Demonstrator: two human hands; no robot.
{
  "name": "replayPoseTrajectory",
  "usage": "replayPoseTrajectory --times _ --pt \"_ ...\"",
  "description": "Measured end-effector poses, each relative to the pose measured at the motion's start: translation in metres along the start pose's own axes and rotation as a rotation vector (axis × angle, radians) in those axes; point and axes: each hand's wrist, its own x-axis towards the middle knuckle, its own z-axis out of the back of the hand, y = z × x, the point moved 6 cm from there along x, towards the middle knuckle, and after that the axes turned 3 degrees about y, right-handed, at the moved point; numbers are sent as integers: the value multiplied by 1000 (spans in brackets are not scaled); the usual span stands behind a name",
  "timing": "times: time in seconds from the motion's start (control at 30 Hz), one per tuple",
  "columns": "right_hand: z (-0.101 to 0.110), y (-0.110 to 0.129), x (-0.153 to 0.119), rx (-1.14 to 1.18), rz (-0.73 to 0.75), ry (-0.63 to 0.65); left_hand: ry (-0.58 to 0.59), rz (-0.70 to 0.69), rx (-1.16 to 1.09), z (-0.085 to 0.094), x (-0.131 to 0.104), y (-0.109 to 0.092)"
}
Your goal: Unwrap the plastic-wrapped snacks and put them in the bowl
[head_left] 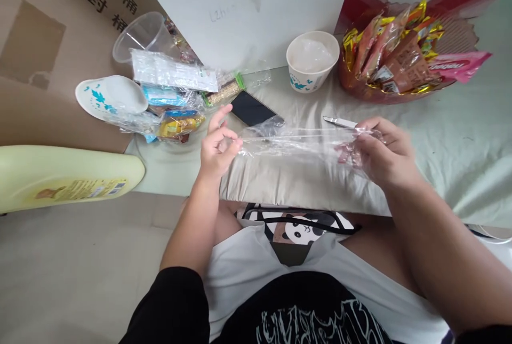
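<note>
A clear plastic bag (296,142) is stretched sideways between my two hands, above the cloth-covered surface. My left hand (219,148) pinches its left end between thumb and finger, the other fingers raised. Closed on the right end is my right hand (384,151), beside a small reddish print or piece that I cannot make out clearly. A craft knife (340,121) with a pale handle lies just behind my right hand. Behind the bag, a dark phone (254,109) rests on the cloth, its near corner seen through loose plastic.
A paper cup (296,76) holding clear plastic stands at the back, beside a red basket (360,88) of wrapped snacks. At the left are a tipped paper cup (96,100), packets (176,74), a clear tub (138,34) and a yellow-green bottle (68,176). White and brown boxes stand behind.
</note>
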Motion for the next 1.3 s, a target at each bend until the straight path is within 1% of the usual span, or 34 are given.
replayPoseTrajectory --times 0.07,0.13,0.17,0.2,0.23,0.27,0.3,0.33,0.37,0.4,0.43,0.5,0.57,0.63,0.67,0.7,0.73,0.77,0.87,0.93,1.0,1.07,1.1,1.13,1.17,1.23,1.27,1.3 --pt "-10 -3 -6 234 -190 198 -43 81 -194 5 -2 -1" --pt "-17 -1 -11 367 -265 383 -41 274 -396 1 -3 6" --pt "-18 0 -11 406 -261 427 -10 400 -477 -5 -4 11" --pt "-17 0 -8 428 -237 414 42 530 -534 -13 -5 17" --pt "-14 -2 -3 431 -198 347 118 650 -565 -21 -7 21" --pt "-10 -5 2 413 -154 244 209 751 -577 -30 -9 24" --pt "-6 -8 7 376 -115 132 306 830 -579 -39 -11 25" --pt "-5 -12 9 333 -92 47 408 887 -577 -49 -13 25" --pt "-8 -16 11 291 -92 22 502 924 -577 -58 -14 23" --pt "-16 -20 10 256 -111 54 588 945 -582 -66 -14 20" --pt "-28 -24 9 228 -145 136 659 952 -592 -74 -14 16" --pt "-56 -29 1 189 -222 365 774 947 -619 -88 -14 7" --pt "-81 -32 -9 148 -292 595 858 930 -659 -98 -13 -1" --pt "-98 -33 -17 97 -341 775 905 904 -725 -101 -12 -5" --pt "-102 -33 -20 82 -350 836 921 883 -763 -101 -12 -7" --pt "-105 -32 -21 77 -352 871 929 851 -800 -99 -10 -7" --pt "-105 -31 -20 86 -351 871 931 813 -835 -97 -9 -8" --pt "-103 -30 -18 115 -352 837 925 773 -870 -94 -7 -9" --pt "-92 -31 -11 251 -406 641 861 700 -944 -87 -4 -9" --pt "-86 -33 -7 270 -432 542 796 713 -937 -87 -4 -5" --pt "-81 -31 -2 156 -358 459 699 746 -881 -85 -2 3" --pt "-74 -25 5 -14 -220 348 567 777 -845 -81 3 12" --pt "-71 -23 7 -74 -175 302 487 785 -841 -77 7 17" --pt "-70 -23 8 -105 -165 271 397 785 -849 -74 10 20" --pt "-70 -25 9 -104 -185 250 301 777 -863 -70 13 23" --pt "-68 -31 9 -31 -260 187 144 760 -905 -68 14 25" --pt "-67 -35 9 18 -289 135 111 760 -931 -72 12 24" --pt "-64 -38 10 59 -307 73 122 769 -964 -78 9 21"
